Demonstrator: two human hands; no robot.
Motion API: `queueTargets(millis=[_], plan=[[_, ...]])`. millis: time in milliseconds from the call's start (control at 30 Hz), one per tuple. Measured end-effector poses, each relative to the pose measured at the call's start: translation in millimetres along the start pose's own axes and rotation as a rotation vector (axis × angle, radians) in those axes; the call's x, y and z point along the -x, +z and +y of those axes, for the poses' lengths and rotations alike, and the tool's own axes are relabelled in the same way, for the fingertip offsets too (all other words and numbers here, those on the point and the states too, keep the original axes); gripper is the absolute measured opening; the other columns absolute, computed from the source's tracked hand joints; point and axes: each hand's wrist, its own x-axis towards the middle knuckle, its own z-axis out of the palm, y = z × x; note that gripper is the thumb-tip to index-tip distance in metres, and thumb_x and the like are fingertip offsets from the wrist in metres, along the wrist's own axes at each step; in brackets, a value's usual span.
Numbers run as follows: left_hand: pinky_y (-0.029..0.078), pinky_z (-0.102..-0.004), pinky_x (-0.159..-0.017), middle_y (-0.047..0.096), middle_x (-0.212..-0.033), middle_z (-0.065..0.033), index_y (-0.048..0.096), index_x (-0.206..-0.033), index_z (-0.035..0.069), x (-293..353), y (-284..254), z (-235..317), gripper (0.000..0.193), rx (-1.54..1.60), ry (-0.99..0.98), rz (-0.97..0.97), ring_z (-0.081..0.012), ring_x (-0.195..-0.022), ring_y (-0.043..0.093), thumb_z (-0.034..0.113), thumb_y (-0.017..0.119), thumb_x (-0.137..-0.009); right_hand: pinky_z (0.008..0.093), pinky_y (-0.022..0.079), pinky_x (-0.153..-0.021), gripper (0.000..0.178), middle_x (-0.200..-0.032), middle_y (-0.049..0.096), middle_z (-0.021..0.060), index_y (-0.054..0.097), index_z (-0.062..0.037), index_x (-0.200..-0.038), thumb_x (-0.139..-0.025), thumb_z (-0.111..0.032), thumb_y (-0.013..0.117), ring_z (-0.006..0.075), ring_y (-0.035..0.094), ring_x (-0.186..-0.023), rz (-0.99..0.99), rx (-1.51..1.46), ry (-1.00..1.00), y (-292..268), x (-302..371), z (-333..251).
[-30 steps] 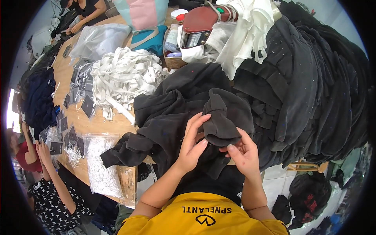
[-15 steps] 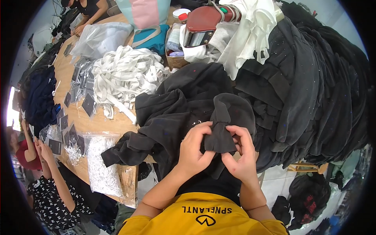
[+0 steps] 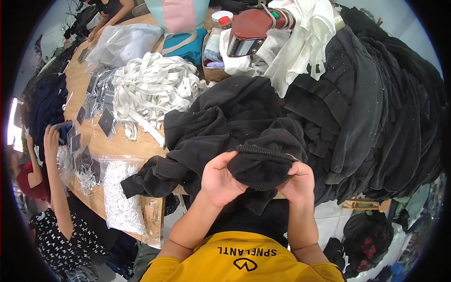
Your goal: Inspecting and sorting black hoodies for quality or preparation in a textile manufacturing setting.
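Observation:
Between my two hands the ribbed cuff [image 3: 264,154] of a black fleece garment [image 3: 221,101] is spread into a wide band. My left hand [image 3: 220,179] grips the cuff's left end, thumb on top and the other fingers mostly hidden under the cloth. At the opposite end, my right hand [image 3: 299,179] pinches the edge between thumb and fingers. The rest of the garment lies rumpled on the table ahead of my hands, one dark sleeve [image 3: 152,176] stretching left.
A large heap of black garments [image 3: 376,113] rises at right. On the wooden table [image 3: 152,207] are white strips [image 3: 155,89], a bag of white pieces [image 3: 123,197], dark tags [image 3: 107,121] and a red-brown electric device [image 3: 253,28]. A co-worker's raised arm [image 3: 56,174] is at left.
The gathered cuff has been turned and pulled wide, its ribbed edge now facing up. My hands have moved farther apart. The co-worker at left has raised an arm.

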Motion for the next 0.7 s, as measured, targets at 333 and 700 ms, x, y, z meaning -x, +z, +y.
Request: queueTargets(millis=[333, 700], plan=[[0.033, -0.0396, -0.108, 0.055, -0.129, -0.0117, 0.052, -0.124, 0.0, -26.8, 13.7, 7.1, 0.045, 0.308, 0.089, -0.117, -0.027, -0.122, 0.05, 0.031, 0.029, -0.101, 0.0438, 0.035, -0.104, 0.047, -0.133, 0.052, 0.0119, 0.05, -0.0027, -0.129, -0.089, -0.021, 0.036, 0.0285, 0.049, -0.123, -0.236, -0.402, 0.02, 10.2, -30.4, 6.5], [0.014, -0.0422, -0.116, 0.031, -0.147, -0.0166, 0.029, -0.139, -0.003, -54.8, 70.8, 46.7, 0.05, 0.223, 0.221, -0.265, -0.03, -0.139, 0.023, 0.03, 0.03, -0.101, 0.0338, 0.033, -0.094, 0.05, -0.121, 0.051, 0.0137, 0.047, 0.0055, -0.115, -0.08, -0.029, 0.053, 0.0211, 0.044, -0.105, -0.334, -0.49, -0.185, 71.7, -80.3, -30.7]])
